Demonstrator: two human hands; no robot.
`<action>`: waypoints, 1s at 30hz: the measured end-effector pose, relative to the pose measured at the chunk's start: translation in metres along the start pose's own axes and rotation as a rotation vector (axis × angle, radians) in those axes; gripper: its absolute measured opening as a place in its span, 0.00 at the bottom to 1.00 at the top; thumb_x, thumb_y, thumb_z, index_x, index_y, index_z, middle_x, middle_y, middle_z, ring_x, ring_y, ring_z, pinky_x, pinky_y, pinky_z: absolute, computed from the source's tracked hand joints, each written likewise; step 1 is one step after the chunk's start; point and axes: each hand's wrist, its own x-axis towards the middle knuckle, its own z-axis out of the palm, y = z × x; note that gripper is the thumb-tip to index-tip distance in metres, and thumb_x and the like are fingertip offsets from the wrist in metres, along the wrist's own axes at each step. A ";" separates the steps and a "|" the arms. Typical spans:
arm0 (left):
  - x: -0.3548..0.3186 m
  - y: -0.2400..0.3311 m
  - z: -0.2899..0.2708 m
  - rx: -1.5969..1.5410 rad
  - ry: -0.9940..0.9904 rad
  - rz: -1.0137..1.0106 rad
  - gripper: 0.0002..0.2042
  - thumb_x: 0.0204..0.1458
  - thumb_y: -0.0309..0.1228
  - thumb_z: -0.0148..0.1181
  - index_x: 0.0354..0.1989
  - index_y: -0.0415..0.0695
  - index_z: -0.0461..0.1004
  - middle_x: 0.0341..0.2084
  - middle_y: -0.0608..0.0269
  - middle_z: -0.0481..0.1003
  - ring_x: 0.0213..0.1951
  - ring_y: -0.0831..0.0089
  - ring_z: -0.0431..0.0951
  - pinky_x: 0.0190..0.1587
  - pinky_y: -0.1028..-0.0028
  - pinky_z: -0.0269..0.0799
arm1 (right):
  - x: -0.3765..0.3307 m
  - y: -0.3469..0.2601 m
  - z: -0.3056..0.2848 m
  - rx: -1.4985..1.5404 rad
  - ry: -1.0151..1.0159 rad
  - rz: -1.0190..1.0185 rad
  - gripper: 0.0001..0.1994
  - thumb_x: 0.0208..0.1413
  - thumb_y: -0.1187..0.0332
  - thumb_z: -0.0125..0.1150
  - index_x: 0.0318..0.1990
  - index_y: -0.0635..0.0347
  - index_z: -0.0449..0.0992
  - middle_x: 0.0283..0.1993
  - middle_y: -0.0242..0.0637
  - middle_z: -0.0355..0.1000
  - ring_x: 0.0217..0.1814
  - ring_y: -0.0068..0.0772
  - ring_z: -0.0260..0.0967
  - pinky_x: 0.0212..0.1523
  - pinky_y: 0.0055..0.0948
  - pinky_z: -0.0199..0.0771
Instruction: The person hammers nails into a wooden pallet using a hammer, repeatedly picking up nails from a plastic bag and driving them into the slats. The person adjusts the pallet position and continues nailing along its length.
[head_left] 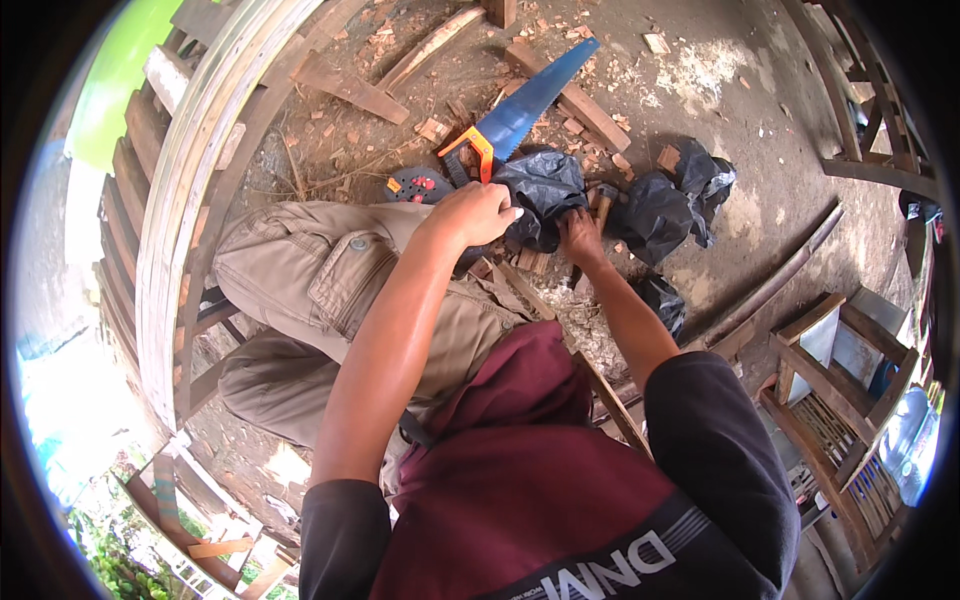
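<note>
A crumpled black plastic bag [543,185] lies on the ground in front of my bent leg, between my two hands. My left hand [474,214] is closed at the bag's left edge, its thumb against the plastic. At the bag's lower right side, the curled fingers of my right hand [581,238] grip the plastic. What is inside the bag is hidden. Just beyond my left hand rests a handsaw [525,108] with a blue blade and an orange and black handle. Beside my right hand a hammer-like tool [604,203] shows in part.
More black plastic [668,205] lies bunched to the right. Wood offcuts [352,88] and chips litter the dirt floor, with a longer beam [585,110] behind the saw. Slatted wood [150,200] lines the left; a wooden frame [840,370] stands at the right.
</note>
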 end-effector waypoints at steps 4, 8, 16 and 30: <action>-0.001 0.003 0.000 -0.034 0.054 0.055 0.15 0.59 0.44 0.61 0.38 0.44 0.81 0.38 0.49 0.83 0.46 0.50 0.82 0.50 0.54 0.75 | 0.009 -0.010 -0.048 0.698 -0.318 0.148 0.12 0.63 0.62 0.64 0.40 0.63 0.77 0.40 0.42 0.77 0.43 0.41 0.76 0.44 0.37 0.73; -0.007 0.016 0.001 -0.091 0.104 0.142 0.12 0.58 0.39 0.62 0.39 0.43 0.82 0.38 0.51 0.83 0.45 0.53 0.82 0.49 0.57 0.76 | 0.015 -0.047 -0.124 1.462 -0.543 0.414 0.12 0.64 0.61 0.67 0.38 0.62 0.78 0.33 0.33 0.77 0.34 0.27 0.75 0.38 0.28 0.74; -0.009 0.017 0.010 -0.175 0.249 0.353 0.15 0.51 0.25 0.67 0.48 0.38 0.78 0.37 0.51 0.83 0.41 0.56 0.84 0.45 0.62 0.78 | 0.020 -0.089 -0.188 1.774 -0.576 0.428 0.07 0.64 0.66 0.65 0.40 0.59 0.77 0.33 0.31 0.76 0.32 0.25 0.74 0.38 0.27 0.76; -0.021 0.023 -0.007 -0.193 0.155 0.299 0.19 0.50 0.24 0.68 0.53 0.41 0.80 0.31 0.49 0.83 0.34 0.60 0.84 0.42 0.64 0.76 | 0.028 -0.051 -0.150 0.901 0.049 0.523 0.20 0.60 0.54 0.69 0.39 0.64 0.72 0.35 0.47 0.79 0.31 0.41 0.79 0.34 0.38 0.81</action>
